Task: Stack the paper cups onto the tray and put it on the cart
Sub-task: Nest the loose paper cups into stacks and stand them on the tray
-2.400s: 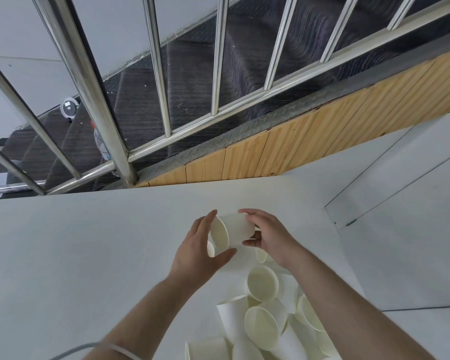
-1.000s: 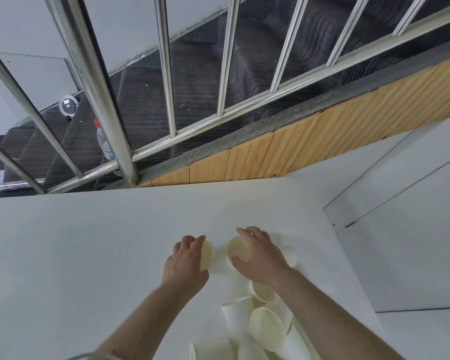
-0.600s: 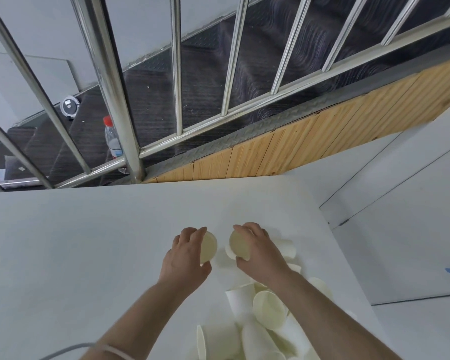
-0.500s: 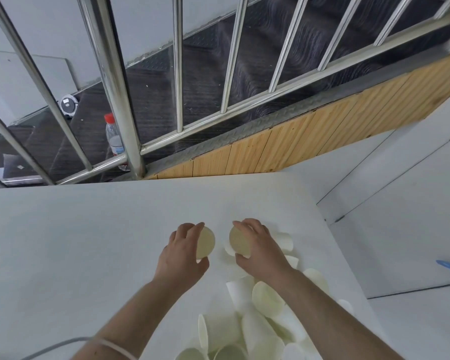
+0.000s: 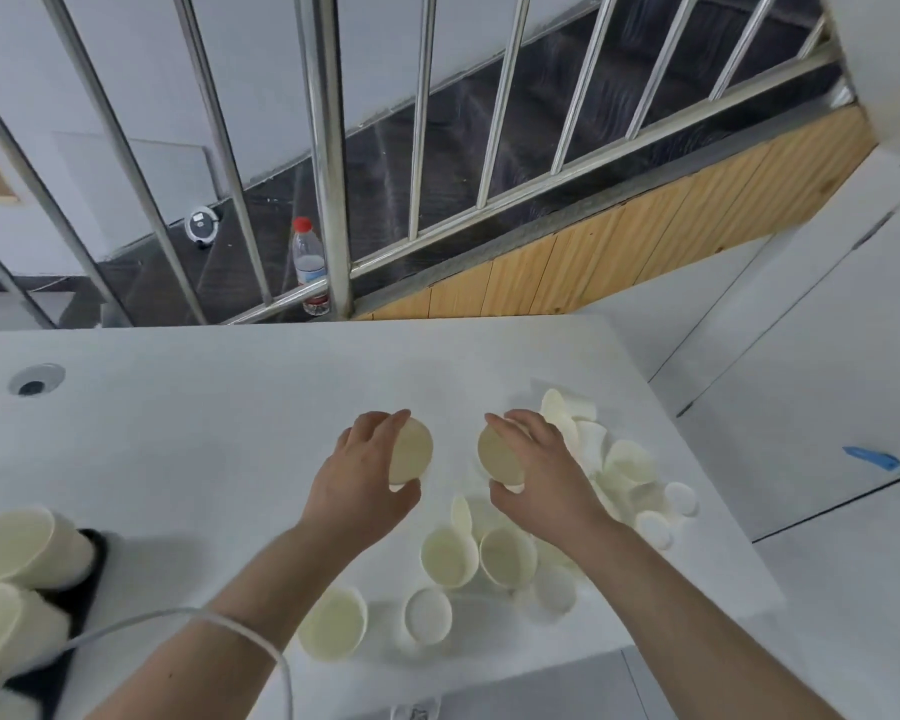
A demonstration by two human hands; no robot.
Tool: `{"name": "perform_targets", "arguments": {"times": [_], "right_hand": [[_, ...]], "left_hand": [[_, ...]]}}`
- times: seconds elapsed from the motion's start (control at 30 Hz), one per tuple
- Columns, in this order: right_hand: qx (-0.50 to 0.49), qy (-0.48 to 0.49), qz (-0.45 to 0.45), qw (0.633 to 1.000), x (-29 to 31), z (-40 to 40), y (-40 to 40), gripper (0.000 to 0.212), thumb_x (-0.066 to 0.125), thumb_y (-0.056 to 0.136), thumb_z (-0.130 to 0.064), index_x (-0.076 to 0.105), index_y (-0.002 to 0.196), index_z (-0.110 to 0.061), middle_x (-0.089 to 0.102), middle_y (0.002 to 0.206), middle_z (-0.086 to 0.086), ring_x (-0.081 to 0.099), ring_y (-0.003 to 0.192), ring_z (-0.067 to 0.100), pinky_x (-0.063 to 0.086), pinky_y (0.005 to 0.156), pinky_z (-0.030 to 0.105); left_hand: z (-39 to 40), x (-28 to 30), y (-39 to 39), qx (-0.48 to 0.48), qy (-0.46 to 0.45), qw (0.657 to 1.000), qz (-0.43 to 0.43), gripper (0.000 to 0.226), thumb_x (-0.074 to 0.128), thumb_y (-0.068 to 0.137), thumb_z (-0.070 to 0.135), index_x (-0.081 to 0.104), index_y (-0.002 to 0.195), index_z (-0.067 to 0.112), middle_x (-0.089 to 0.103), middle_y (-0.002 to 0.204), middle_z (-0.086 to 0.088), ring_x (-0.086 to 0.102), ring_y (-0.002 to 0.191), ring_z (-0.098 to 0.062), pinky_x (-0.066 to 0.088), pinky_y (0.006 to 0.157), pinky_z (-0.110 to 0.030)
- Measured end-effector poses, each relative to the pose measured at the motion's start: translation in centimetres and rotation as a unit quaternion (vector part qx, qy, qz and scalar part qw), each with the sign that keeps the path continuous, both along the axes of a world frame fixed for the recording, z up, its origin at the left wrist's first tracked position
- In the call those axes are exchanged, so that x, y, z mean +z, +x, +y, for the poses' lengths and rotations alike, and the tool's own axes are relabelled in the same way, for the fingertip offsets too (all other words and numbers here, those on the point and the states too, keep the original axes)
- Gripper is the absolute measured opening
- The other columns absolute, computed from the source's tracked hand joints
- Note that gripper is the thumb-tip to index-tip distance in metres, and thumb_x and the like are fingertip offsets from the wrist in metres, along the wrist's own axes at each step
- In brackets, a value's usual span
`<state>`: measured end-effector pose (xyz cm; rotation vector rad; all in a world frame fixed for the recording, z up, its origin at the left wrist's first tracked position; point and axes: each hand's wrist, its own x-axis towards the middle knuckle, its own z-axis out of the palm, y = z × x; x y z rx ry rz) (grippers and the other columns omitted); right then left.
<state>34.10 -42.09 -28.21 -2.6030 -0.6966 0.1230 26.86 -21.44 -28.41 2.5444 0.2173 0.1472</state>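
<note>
Holding one paper cup in each hand, you have both arms stretched out over the white table [image 5: 188,439]. Your left hand [image 5: 357,480] curls its fingers and thumb around a cup [image 5: 410,450] lying on its side, the open mouth turned to the right. Your right hand [image 5: 544,472] grips a second cup [image 5: 500,455] the same way, its mouth turned to the left, so the two openings face each other with a clear gap between them. Both cups sit near the middle of the table, just beyond the loose pile.

That pile of cups [image 5: 489,556] lies scattered below and to the right of your hands, most of them tipped on their sides, a few showing their round bases. One cup [image 5: 333,623] lies near the front edge, beside another [image 5: 427,615] turned bottom-up.

At the far left edge of the picture a dark tray [image 5: 81,600] rests on the table, with several cups [image 5: 19,550] on it; these are blurred, and you cannot tell how they are stacked. A white cord [image 5: 240,634] loops over your left forearm.

Beyond the table a metal railing [image 5: 328,163] fences off a dark staircase, where a clear plastic bottle [image 5: 310,267] with a red cap stands behind the bars. A round hole [image 5: 35,383] is set in the table at the far left.
</note>
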Motion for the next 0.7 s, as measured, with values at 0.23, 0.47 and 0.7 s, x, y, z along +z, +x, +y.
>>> {"name": "perform_targets", "arguments": {"times": [0.23,0.47,0.7], "right_hand": [[0.015,0.021,0.013,1.0,0.8,1.5,-9.3,0.071,0.065,0.085,-0.023,0.033,0.148,-0.03,0.028,0.147,-0.007,0.028,0.136,0.013,0.039,0.1,0.023],[0.047,0.041,0.025,0.998,1.3,6.1,-16.2,0.07,0.064,0.084,-0.024,0.034,0.147,-0.032,0.029,0.146,-0.009,0.028,0.136,0.013,0.041,0.101,0.026],[0.083,0.038,0.025,0.995,1.3,13.2,-20.9,0.069,0.06,0.085,-0.023,0.032,0.148,-0.032,0.025,0.146,-0.012,0.025,0.135,0.01,0.042,0.1,0.026]], "left_hand": [[2.7,0.8,-10.9,0.025,-0.001,1.0,-0.006,0.072,0.067,0.079,0.029,0.034,0.143,0.028,0.039,0.138,0.01,0.042,0.125,-0.018,0.046,0.091,-0.034],[7.3,2.0,-19.1,0.053,-0.005,0.998,-0.026,0.071,0.07,0.079,0.027,0.037,0.142,0.023,0.04,0.137,0.007,0.046,0.121,-0.017,0.043,0.091,-0.028],[13.8,1.8,-24.2,0.084,-0.01,0.995,-0.056,0.07,0.074,0.076,0.022,0.043,0.139,0.02,0.046,0.134,0.005,0.047,0.121,-0.019,0.044,0.09,-0.028]]}}
